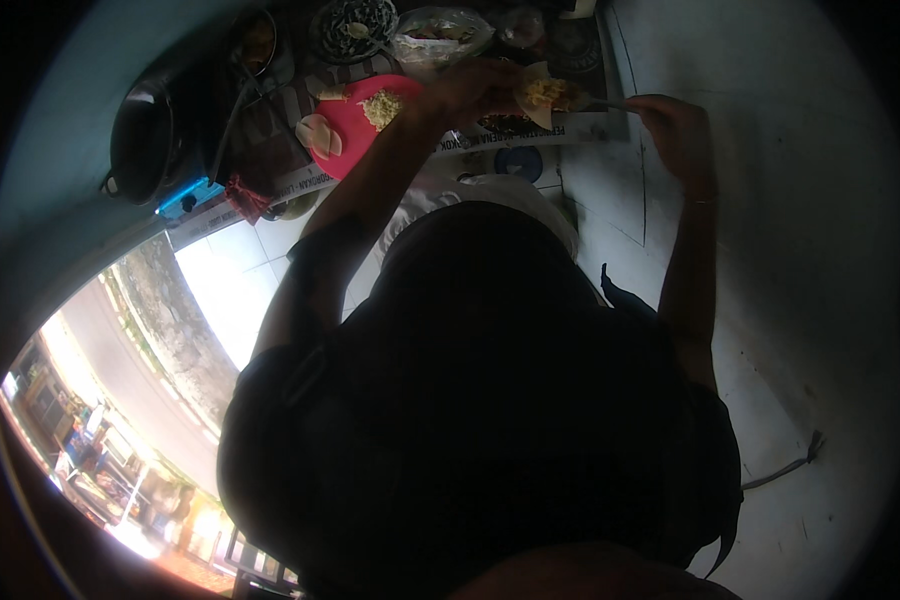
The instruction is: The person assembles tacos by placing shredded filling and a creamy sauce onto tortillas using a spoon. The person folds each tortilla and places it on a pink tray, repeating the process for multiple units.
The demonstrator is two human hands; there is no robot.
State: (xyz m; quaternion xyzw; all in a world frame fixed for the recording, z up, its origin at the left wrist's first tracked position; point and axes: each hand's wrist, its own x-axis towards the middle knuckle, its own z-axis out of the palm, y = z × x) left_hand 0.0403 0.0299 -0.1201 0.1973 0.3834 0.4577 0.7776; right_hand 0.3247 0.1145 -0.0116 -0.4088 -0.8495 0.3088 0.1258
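Note:
My left hand (pixel 482 85) reaches over the far side of the table and holds a pale, thin wrapper (pixel 532 112). A yellowish shredded filling (pixel 548 94) lies on that wrapper. My right hand (pixel 675 135), off to the right, grips the handle of a spoon (pixel 610 103), whose tip is at the filling. Left of my left forearm lies a pink round board or plate (pixel 345 150). On it are a heap of pale shreds (pixel 380 108), a few flat round wrappers (pixel 318 136) and a small rolled piece (pixel 332 92) by the edge.
A dark pan (pixel 150 140) stands on the far left beside a red cloth (pixel 245 198). Along the back are a pot (pixel 255 42), a dark bowl with a spoon (pixel 345 25) and a clear plastic bag of food (pixel 440 38). A pale wall (pixel 790 200) rises on the right.

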